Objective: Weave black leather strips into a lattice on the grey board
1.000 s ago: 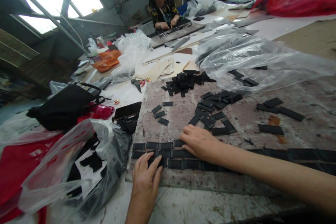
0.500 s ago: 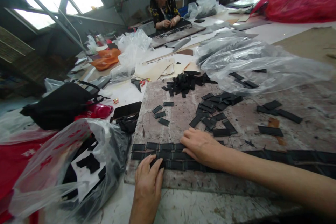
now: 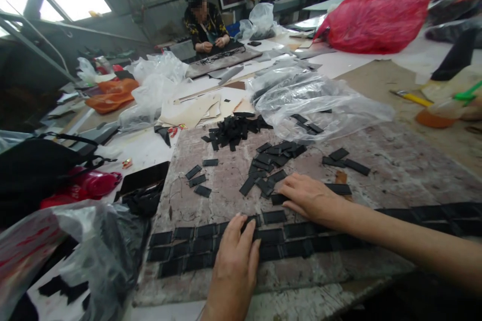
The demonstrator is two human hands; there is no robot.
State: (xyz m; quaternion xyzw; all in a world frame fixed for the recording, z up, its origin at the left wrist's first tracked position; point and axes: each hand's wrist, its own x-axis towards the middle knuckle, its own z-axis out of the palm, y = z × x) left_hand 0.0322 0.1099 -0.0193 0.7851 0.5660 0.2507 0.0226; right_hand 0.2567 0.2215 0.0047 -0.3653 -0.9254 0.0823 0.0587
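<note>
**A:** Black strips [image 3: 181, 248], laid end to end in a few rows along the near side of the slab [image 3: 395, 170]. Any tips for keeping them straight?

**B:** Looks tidy enough. Left hand [image 3: 235, 261] flat, palm down on the rows, gripping nothing. Right hand [image 3: 311, 198] open too, fingers stretched out by the top row, tips just touching a loose strip at the edge of the scatter [image 3: 271, 160]. Probably best to press with flat fingers rather than pinch, and to slide each piece up against its neighbour with no overlap. Worth pinning the laid ones with the left while nudging with the right.

**A:** And room to move?

**B:** Tight in front: bottom row close to the slab's near edge, so no dragging toward the body. Left end of the rows near the slab's corner, with a bag [image 3: 94, 251] just beyond. Lots of bare slab behind the rows on the right side. Further back, only the scatter and the pile [image 3: 233, 130]. Clear bag [image 3: 312, 105] well behind those, out of the way.
</note>
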